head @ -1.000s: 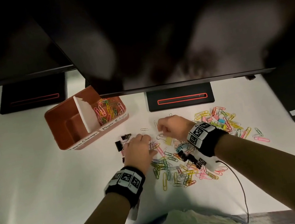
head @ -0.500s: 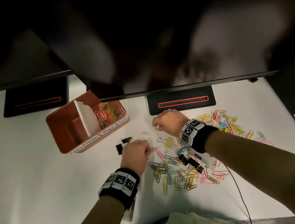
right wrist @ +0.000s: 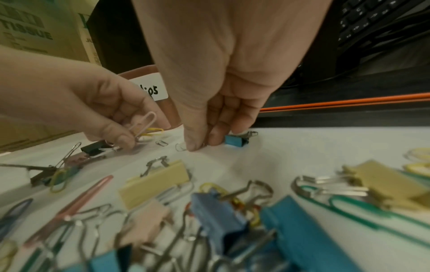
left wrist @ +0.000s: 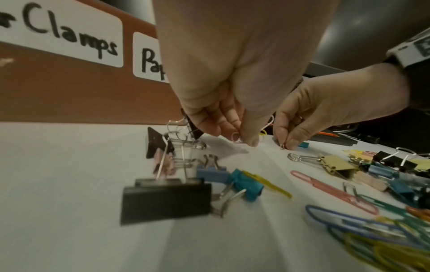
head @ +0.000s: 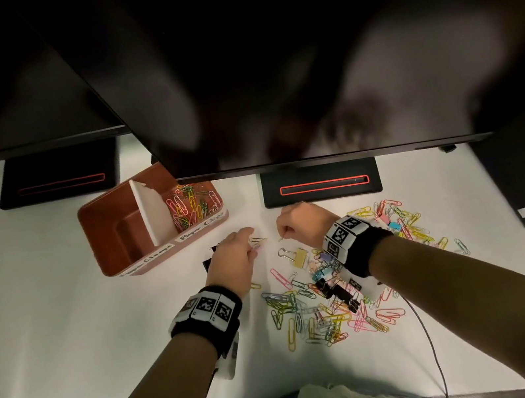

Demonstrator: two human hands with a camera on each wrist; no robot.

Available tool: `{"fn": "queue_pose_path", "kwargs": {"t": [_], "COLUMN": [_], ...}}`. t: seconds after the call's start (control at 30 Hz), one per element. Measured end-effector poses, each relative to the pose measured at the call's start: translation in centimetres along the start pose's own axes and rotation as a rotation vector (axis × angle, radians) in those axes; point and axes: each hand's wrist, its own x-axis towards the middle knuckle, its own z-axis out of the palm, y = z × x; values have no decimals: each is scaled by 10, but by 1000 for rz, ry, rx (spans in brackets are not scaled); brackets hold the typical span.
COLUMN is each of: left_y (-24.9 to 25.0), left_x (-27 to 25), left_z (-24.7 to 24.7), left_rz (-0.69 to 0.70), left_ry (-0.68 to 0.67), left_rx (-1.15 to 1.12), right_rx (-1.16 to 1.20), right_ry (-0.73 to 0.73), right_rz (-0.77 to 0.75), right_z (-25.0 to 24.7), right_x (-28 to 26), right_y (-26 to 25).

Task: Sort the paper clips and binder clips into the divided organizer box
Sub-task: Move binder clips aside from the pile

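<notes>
Box (head: 111, 238) labels (left wrist: 69, 36) read "Clamps" and "Paper Clips"; left hand (head: 234, 259) pinches clips (right wrist: 144, 123), right hand (head: 303, 223) pinches a silver clip (right wrist: 180, 147) on the worktop (head: 49, 321).

- The bench (head: 49, 321) looks smooth, matt and white.
- The organizer box (head: 110, 231) has a smooth brown, leather-like skin, a white paper-like divider (head: 152, 213) and paper labels (left wrist: 69, 36).
- The paper clips (head: 312, 315) are wire with a glossy coloured coating.
- The binder clips (right wrist: 158, 180) have painted bodies and shiny bare metal handles.

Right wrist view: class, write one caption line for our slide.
Right hand pinches a small silver paper clip off the white desk; left hand holds pink and yellow paper clips.
</notes>
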Motion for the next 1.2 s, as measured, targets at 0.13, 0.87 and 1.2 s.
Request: {"fn": "queue_pose_path", "kwargs": {"t": [0.13,0.87,1.2], "left_y": [0,-7,-25], "left_x": [10,2,-40], "left_z": [0,-16,-27], "left_rz": [-4,88,107], "left_ry": [-43,-153,-26], "left_rx": [61,49,-110], "right_rx": [127,-33,-207], "right_ry": [137,-55,-46], "right_rz": [7,97,48], "right_z": [-8,-7,-10], "right_x": [-8,7,-17], "right_y": [7,3,-21]}}
